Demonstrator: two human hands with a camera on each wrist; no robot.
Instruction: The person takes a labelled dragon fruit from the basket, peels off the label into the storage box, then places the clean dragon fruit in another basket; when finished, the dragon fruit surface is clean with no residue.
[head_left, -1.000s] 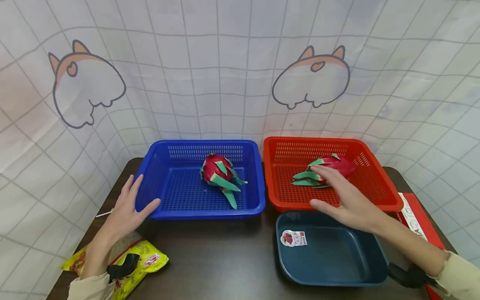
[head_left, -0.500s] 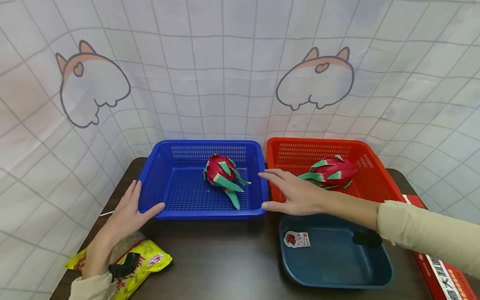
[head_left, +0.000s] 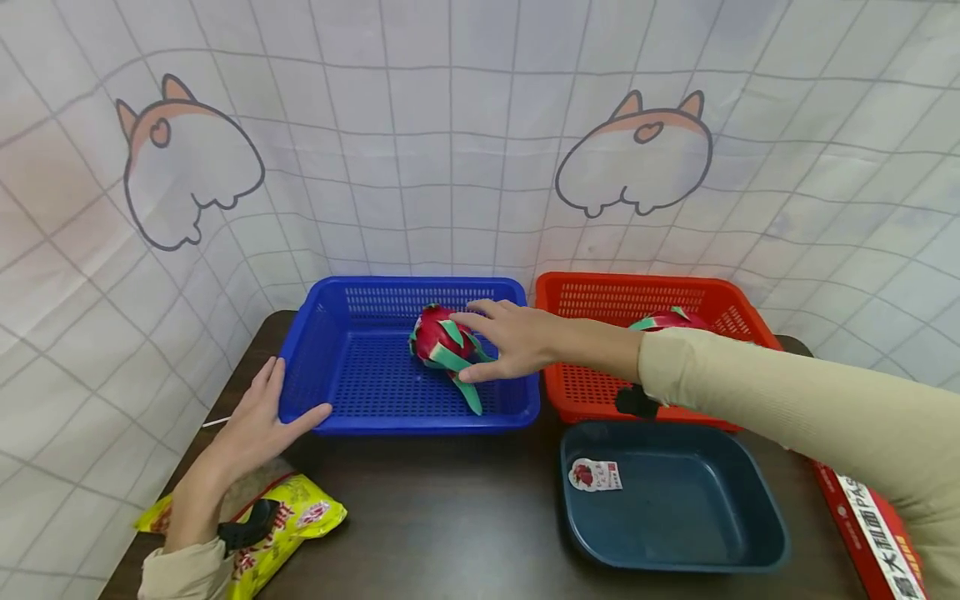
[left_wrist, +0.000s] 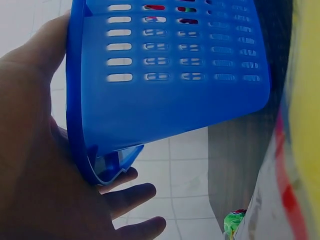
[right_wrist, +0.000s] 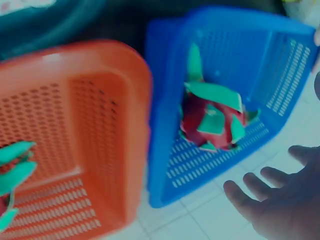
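A dragon fruit (head_left: 435,335), pink-red with green scales, lies in the blue basket (head_left: 315,423). My right hand (head_left: 517,340) reaches in from the right with fingers spread, overlapping the fruit's right side in the head view. In the right wrist view the right hand (right_wrist: 280,195) holds nothing and a gap shows between its fingertips and the fruit (right_wrist: 212,122). At the blue basket's front left corner rests my left hand (head_left: 258,421), thumb and fingers extended. The left wrist view shows that hand's fingers (left_wrist: 132,197) straight, around the basket's rim (left_wrist: 75,100).
A red basket (head_left: 562,292) stands right of the blue one, with a second dragon fruit (head_left: 678,319) partly behind my right sleeve. In front is a dark blue tray (head_left: 667,508) bearing a sticker. A yellow bag (head_left: 300,517) lies front left, a red box (head_left: 873,533) far right.
My right hand has moved left from over the red basket to the dragon fruit in the blue basket. The left hand has stayed at the corner; the head view has shifted slightly.
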